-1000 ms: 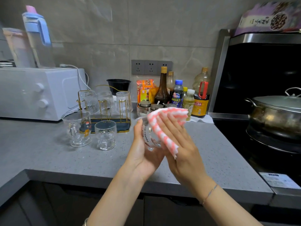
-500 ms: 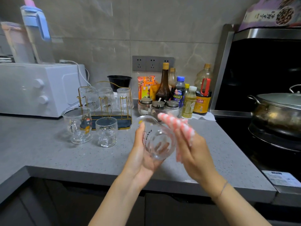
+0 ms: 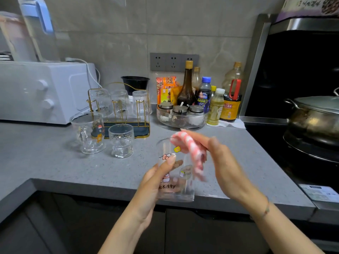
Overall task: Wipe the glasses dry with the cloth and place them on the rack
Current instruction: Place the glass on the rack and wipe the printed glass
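In the head view, a printed glass [image 3: 174, 173] is gripped upright by the left hand [image 3: 156, 182], thumb across its front, above the front edge of the counter [image 3: 55, 162], so that its mouth is open to the cloth [image 3: 192, 153]. The cloth is held by the right hand [image 3: 227, 167] at the rim, presumably for wiping; the exact grip is blurred.

Six glasses are counted:
- one in hand;
- a mug [image 3: 89, 132] and a ribbed glass [image 3: 121, 140], both upright just in front of the rack [image 3: 142, 132] and likely not yet dried;
- three upturned glasses [image 3: 120, 101] on the rack, presumably finished.

One cloth and one rack are seen.
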Demonstrator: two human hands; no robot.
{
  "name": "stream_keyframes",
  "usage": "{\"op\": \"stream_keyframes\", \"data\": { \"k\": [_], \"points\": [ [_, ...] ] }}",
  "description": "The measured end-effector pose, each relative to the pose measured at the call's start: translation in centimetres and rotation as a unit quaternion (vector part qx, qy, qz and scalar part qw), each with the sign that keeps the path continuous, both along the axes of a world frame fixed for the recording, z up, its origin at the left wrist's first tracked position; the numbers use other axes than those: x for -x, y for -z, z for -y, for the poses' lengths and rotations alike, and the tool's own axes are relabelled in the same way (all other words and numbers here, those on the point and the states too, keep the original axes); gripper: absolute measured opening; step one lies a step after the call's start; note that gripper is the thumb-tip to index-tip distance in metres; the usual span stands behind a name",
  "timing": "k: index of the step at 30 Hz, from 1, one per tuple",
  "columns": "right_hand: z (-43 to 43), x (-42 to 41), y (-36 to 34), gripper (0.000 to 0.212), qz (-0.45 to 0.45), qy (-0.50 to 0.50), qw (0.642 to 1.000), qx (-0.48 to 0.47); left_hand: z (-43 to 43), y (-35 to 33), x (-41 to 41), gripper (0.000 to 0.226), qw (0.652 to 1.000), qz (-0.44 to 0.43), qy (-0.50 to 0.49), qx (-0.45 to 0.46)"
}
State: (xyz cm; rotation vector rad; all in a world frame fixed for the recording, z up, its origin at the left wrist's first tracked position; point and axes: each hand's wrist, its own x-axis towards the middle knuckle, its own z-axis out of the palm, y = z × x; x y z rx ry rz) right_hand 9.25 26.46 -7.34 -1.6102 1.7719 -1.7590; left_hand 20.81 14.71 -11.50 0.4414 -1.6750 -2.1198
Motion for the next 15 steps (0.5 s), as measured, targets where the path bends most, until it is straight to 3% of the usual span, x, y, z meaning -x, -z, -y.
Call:
{"op": "stream_keyframes", "data": {
  "k": [3,6,11,15],
  "points": [
    [0.0,-0.1,-0.3,0.056,0.060,0.016,0.998,0.004,0.3,0.1,-0.4,0.061,1.000,-0.002,0.010,0.028],
    [0.7,-0.4,0.1,0.050,-0.029,0.074,0.997,-0.018,0.2,0.0,-0.6,0.042,0.998,0.004,0.042,0.055],
    [1.4,0.1,0.1,0.044,-0.015,0.102,0.995,0.008,-0.5,0.1,-0.6,0.078,0.995,0.005,0.084,0.049],
    [2.1,0.3,-0.1,0.040,-0.079,0.166,0.983,0.021,-1.0,-0.6,-0.2,0.078,0.982,0.033,0.054,0.179]
  ]
}}
